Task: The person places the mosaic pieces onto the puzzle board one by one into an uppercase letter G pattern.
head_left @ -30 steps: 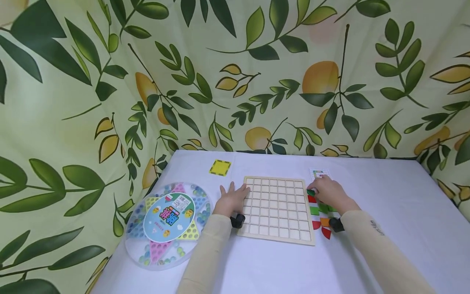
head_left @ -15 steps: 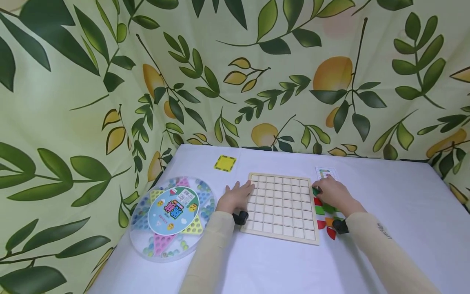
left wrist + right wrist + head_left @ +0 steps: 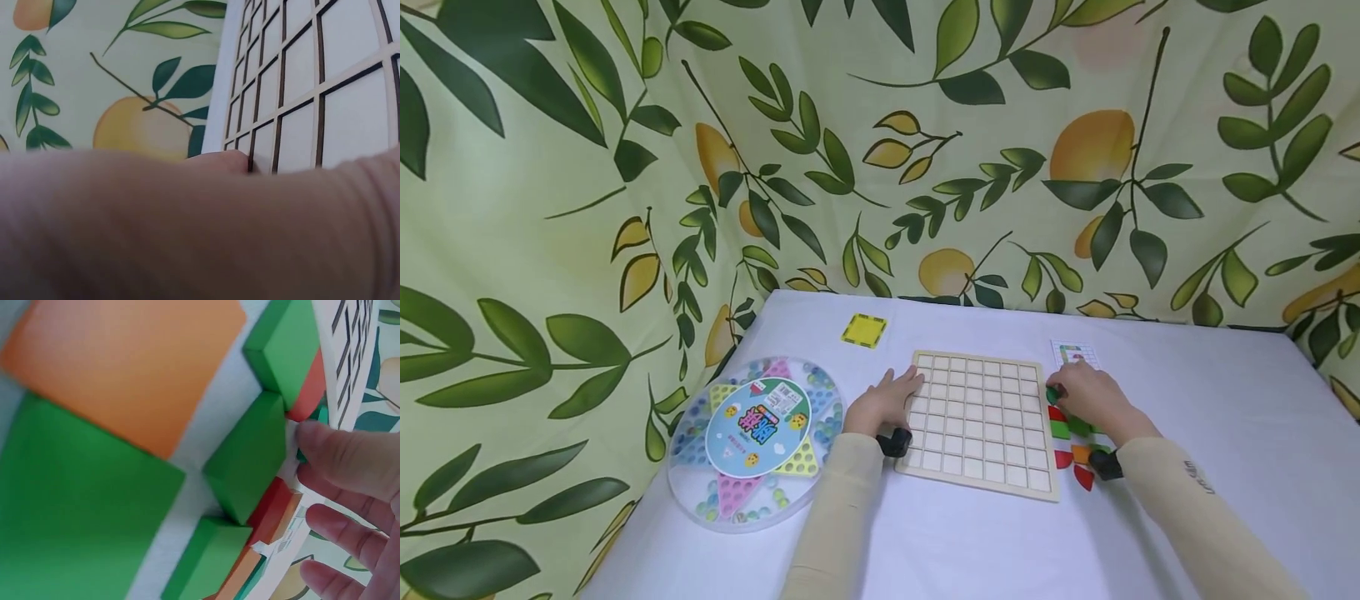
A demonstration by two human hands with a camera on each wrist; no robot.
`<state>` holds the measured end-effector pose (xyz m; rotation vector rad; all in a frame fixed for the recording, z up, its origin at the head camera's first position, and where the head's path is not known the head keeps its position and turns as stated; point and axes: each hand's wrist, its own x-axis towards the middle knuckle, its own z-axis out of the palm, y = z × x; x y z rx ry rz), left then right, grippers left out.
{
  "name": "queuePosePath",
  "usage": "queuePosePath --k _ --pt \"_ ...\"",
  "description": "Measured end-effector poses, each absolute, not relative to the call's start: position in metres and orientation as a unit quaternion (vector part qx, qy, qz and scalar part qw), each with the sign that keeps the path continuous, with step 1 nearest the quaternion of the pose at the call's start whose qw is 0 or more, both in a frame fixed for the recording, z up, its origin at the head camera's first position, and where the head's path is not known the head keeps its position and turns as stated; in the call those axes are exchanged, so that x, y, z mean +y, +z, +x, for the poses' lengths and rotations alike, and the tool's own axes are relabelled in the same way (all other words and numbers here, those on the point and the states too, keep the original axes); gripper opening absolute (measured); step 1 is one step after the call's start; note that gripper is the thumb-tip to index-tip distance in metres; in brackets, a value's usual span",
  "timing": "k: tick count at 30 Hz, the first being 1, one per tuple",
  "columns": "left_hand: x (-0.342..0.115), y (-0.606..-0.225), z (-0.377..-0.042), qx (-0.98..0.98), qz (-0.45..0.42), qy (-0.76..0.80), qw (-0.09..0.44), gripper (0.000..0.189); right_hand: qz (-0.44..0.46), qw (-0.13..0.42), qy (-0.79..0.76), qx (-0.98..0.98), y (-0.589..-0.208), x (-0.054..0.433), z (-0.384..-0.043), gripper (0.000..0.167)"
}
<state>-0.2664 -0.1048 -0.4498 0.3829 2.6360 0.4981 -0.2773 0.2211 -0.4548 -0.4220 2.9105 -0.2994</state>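
Note:
A square wooden grid board lies on the white table. My left hand rests at its left edge with fingers spread, fingertips on the frame; in the left wrist view the hand hides most of the near side. Beyond the right edge, my right hand pinches a small dark green block between thumb and index finger. The right wrist view shows that thumb on the block, the other fingers loosely bent. Below this hand lie loose red, green and orange blocks, among them a green block and an orange block.
A printed pattern card lies just behind the right hand. To the left is a round clear Chinese checkers set with marbles. A yellow square lies near the table's back edge, before a leaf-patterned cloth.
The head view has shifted, so the table items sit slightly further right. Both hands keep their places at the board; less of the dark green block shows beneath the right fingers.

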Motion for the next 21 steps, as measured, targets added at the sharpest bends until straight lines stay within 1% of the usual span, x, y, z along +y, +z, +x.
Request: queuePosePath --k 5,12,17,21 --pt "-0.104 -0.451 -0.267 0.951 0.129 0.184 0.211 0.097 -0.164 0.076 -0.078 0.98 -0.451 0.224 -0.275 0.028" --pt "-0.101 -0.45 -0.269 0.951 0.115 0.193 0.211 0.097 -0.194 0.069 -0.032 0.978 -0.443 0.228 -0.276 0.02" --pt "-0.102 -0.45 -0.269 0.952 0.113 0.189 0.212 0.097 -0.157 0.08 -0.07 0.982 -0.437 0.225 -0.279 0.023" --pt "-0.103 -0.451 -0.268 0.952 0.108 0.194 0.209 0.098 -0.126 0.088 -0.142 0.978 -0.431 0.211 -0.283 0.031"
